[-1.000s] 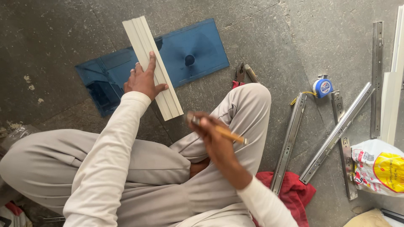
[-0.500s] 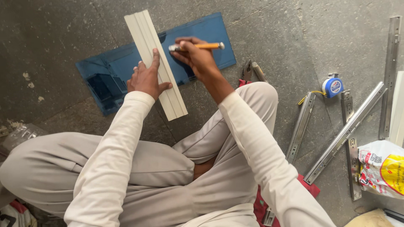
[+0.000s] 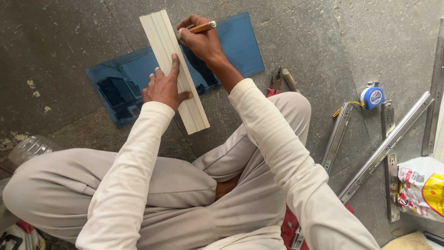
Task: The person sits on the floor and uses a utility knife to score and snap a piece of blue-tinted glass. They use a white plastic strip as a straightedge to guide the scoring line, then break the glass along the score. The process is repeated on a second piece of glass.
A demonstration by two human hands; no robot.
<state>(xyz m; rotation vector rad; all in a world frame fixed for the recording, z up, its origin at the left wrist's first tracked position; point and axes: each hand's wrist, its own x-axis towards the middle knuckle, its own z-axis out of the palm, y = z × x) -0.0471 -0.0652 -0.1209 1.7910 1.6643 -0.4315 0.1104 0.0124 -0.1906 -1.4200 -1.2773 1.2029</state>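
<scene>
- Right hand (image 3: pixel 201 41) pinches an orange pencil (image 3: pixel 201 28), tip against the cream strip's edge.
- Left hand (image 3: pixel 163 88), fingers spread, presses the cream strip (image 3: pixel 185 92) flat across the blue glass sheet (image 3: pixel 231 46) on the floor.
- Firm, steady pressure should keep the guide from slipping.

1 crinkled plastic bag (image 3: pixel 423 187) lies on the floor at the right edge, white with a yellow patch and red print. Further up, a round white label with red marks sits on the blue tape measure (image 3: pixel 372 96)
</scene>
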